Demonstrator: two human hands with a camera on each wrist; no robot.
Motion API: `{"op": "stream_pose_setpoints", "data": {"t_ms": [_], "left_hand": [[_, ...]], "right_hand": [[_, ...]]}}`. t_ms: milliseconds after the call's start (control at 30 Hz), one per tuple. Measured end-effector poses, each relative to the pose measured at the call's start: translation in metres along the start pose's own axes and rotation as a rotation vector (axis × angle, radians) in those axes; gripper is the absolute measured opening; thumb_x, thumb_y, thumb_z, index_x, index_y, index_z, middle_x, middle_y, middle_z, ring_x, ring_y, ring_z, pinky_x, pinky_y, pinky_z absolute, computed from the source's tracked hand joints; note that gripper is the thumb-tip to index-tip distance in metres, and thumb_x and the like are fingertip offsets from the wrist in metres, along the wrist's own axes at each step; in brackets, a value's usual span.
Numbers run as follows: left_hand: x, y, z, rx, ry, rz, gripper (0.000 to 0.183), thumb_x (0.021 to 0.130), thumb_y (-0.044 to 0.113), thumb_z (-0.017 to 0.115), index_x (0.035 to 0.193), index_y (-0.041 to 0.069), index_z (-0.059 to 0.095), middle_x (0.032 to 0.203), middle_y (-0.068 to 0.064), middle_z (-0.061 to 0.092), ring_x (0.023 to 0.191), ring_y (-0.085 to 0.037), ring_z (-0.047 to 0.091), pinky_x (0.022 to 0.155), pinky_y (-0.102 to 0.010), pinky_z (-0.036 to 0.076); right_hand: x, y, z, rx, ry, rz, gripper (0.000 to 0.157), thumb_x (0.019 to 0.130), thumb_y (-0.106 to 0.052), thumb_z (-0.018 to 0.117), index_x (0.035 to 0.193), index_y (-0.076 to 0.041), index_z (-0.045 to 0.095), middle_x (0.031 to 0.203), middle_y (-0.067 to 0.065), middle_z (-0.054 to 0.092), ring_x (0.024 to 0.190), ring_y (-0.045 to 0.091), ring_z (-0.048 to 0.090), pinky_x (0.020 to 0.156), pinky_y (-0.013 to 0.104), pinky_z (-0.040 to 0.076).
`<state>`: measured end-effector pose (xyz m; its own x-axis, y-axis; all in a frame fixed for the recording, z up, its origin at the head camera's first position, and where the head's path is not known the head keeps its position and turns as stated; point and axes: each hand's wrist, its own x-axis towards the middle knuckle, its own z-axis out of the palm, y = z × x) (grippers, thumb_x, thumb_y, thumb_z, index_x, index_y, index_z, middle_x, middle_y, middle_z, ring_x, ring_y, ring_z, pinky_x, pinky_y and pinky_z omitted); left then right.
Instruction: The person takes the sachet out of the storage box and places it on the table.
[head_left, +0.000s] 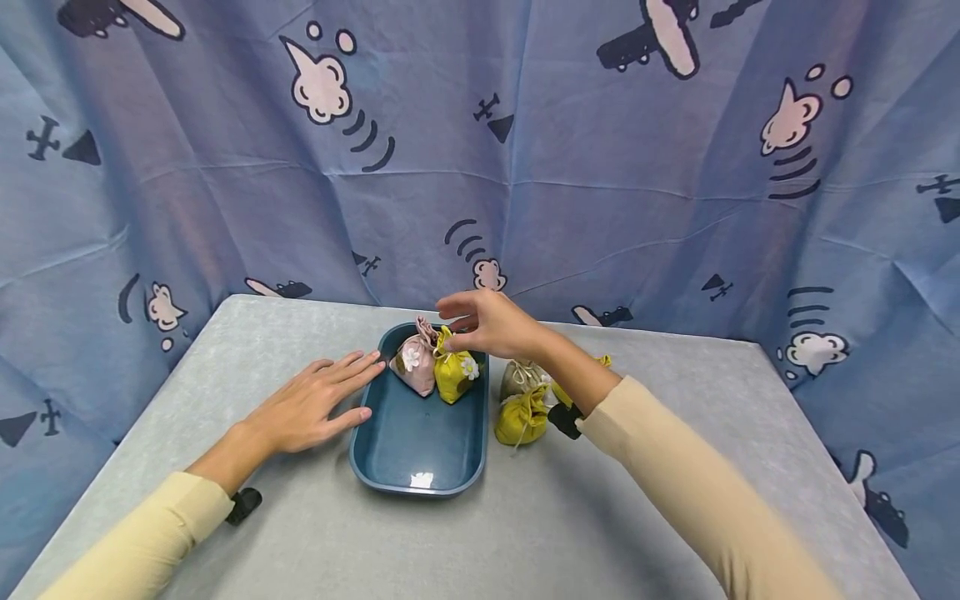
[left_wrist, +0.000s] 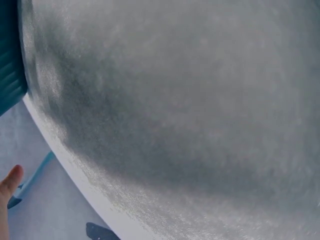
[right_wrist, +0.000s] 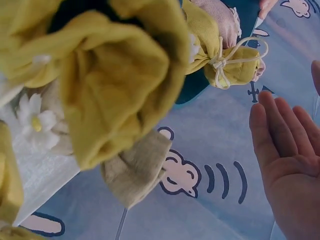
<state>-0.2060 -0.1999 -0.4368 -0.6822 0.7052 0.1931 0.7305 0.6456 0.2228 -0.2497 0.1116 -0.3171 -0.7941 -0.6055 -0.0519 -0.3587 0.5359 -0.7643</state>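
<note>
A blue tray stands on the table with two drawstring pouches at its far end. The pink pouch with a white flower leans beside a yellow pouch, also flowered. My left hand lies with straight fingers at the tray's left rim, fingertips at its edge. Just above the yellow pouch hovers my right hand. In the right wrist view the right hand has its fingers extended, apart from the yellow pouch with its tied cord, and nothing is held.
Right of the tray, under the right forearm, sit a yellow pouch and a beige pouch. Another yellow piece is partly hidden by the wrist. Behind the grey table hangs a patterned blue curtain.
</note>
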Motion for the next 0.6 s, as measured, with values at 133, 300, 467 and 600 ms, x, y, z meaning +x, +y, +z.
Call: {"op": "stream_pose_setpoints", "data": {"t_ms": [133,300,467,600], "left_hand": [[-0.001,0.0,0.0,-0.002,-0.001,-0.003,0.066,0.102,0.049,0.05,0.156,0.014,0.036,0.161,-0.004,0.032,0.147,-0.029,0.03,0.11,-0.056,0.031],[-0.001,-0.001,0.0,-0.004,-0.002,-0.005,0.066,0.102,0.049,0.05,0.156,0.014,0.036,0.161,-0.004,0.031,0.147,-0.029,0.03,0.11,-0.056,0.031],[-0.001,-0.001,0.001,-0.004,0.0,-0.004,0.066,0.102,0.049,0.049,0.156,0.015,0.036,0.161,-0.004,0.031,0.147,-0.029,0.03,0.109,-0.056,0.031],[-0.001,-0.002,0.001,0.0,0.007,0.004,0.066,0.102,0.049,0.05,0.156,0.014,0.036,0.161,-0.005,0.032,0.146,-0.029,0.031,0.109,-0.056,0.031]], "right_hand": [[0.006,0.001,0.003,-0.015,0.0,0.005,0.059,0.089,-0.006,0.074,0.143,0.001,0.051,0.14,0.018,0.057,0.127,0.033,0.056,0.101,0.04,0.049],[0.012,0.004,0.006,-0.018,-0.015,0.027,0.062,0.089,-0.006,0.075,0.144,0.001,0.049,0.142,0.018,0.055,0.132,0.033,0.051,0.105,0.044,0.045],[0.018,0.009,0.008,-0.044,-0.022,0.031,0.062,0.089,-0.006,0.074,0.145,0.002,0.048,0.141,0.02,0.055,0.132,0.034,0.052,0.107,0.043,0.043],[0.022,0.011,0.011,-0.051,-0.019,0.035,0.062,0.089,-0.004,0.074,0.144,0.003,0.048,0.14,0.022,0.055,0.13,0.035,0.053,0.107,0.042,0.043]]}}
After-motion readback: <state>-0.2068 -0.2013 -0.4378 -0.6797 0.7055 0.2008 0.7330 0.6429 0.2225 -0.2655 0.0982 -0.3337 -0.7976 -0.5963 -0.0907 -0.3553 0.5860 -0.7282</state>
